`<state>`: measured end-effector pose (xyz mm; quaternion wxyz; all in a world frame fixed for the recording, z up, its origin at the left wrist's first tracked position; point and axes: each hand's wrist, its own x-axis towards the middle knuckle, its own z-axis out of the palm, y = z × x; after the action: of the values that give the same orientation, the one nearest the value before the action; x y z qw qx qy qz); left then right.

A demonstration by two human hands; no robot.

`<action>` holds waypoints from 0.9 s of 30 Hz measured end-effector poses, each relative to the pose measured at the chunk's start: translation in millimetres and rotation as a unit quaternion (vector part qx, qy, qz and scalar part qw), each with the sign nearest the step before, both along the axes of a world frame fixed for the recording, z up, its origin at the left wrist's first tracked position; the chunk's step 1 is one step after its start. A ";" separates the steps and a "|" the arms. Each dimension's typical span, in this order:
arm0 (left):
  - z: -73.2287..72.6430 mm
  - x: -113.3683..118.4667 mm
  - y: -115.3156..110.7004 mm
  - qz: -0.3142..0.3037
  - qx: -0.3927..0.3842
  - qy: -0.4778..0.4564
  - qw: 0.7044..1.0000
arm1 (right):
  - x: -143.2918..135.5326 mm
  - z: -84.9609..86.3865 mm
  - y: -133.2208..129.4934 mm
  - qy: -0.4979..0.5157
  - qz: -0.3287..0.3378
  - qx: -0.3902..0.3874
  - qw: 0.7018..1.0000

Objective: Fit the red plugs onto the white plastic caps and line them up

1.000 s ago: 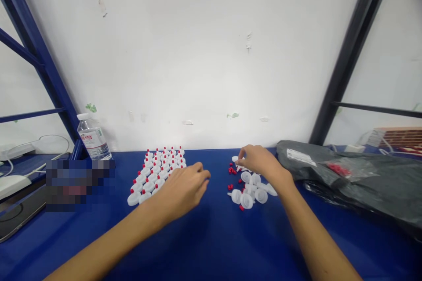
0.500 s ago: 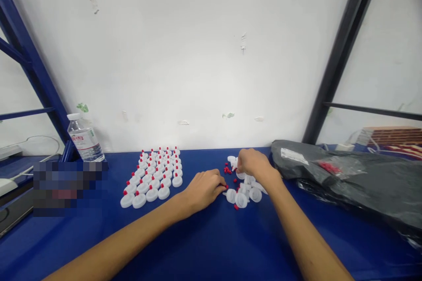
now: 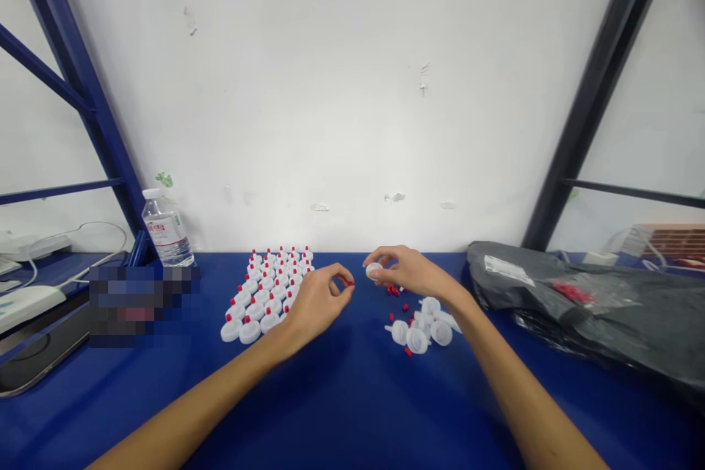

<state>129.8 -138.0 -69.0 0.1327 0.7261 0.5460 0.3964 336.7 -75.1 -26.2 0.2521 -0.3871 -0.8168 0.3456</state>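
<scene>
My left hand [image 3: 322, 299] pinches a small red cap [image 3: 351, 283] between thumb and fingertips, just right of the rows of assembled lids. In my right hand [image 3: 407, 269] is a white nozzle lid [image 3: 374, 271], its round open underside turned toward me. The two hands face each other a short gap apart above the blue table [image 3: 352, 389]. Below my right hand lie loose red caps [image 3: 393, 290] and a pile of white nozzle lids [image 3: 424, 327]. At left, white lids with red tips [image 3: 267, 284] stand upright in rows, partly hidden by my left hand.
A water bottle [image 3: 167, 229] stands at the back left, near a blue metal post. A phone-like black device [image 3: 47, 352] and a white power strip [image 3: 30, 307] lie at far left. A dark grey plastic bag [image 3: 595, 316] fills the right side, against the white wall.
My right hand has lifted a white nozzle lid from the pile and moved left. My left hand has risen from the table with a red cap. The view has shifted slightly.
</scene>
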 end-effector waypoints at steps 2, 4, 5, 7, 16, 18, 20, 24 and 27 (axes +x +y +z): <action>-0.1 -1.7 3.7 -0.010 -0.046 -0.100 0.994 | -1.6 0.5 -0.5 -0.008 -0.023 0.025 0.999; -1.2 -1.5 6.4 -0.035 -0.079 -0.187 0.979 | -2.9 -0.6 0.4 -0.006 -0.038 0.034 0.999; -1.5 -1.1 6.9 -0.041 -0.095 -0.223 0.969 | -3.4 -1.5 1.2 0.002 -0.037 0.033 0.999; -0.9 0.0 6.1 -0.042 -0.120 -0.280 0.951 | -4.0 -3.1 2.6 0.028 -0.015 0.017 0.999; 5.8 1.9 -3.6 -0.033 -0.158 -0.375 0.913 | -5.1 5.5 -6.9 0.081 0.053 -0.058 0.994; 4.5 2.2 -3.6 -0.035 -0.162 -0.389 0.906 | -5.7 4.4 -5.9 0.086 0.053 -0.059 0.993; 3.7 2.1 -3.4 -0.033 -0.160 -0.405 0.900 | -5.8 2.7 -3.8 0.084 0.047 -0.060 0.994; 4.0 0.8 -3.5 -0.044 -0.146 -0.411 0.899 | -5.0 0.4 0.0 0.086 0.045 -0.061 0.993; 4.4 -0.3 -3.6 -0.053 -0.138 -0.398 0.905 | -4.4 -0.7 1.5 0.082 0.051 -0.055 0.994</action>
<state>129.5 -141.6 -64.6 0.4590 0.5105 0.4577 0.5650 332.2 -73.6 -26.9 0.2784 -0.3289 -0.7920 0.4325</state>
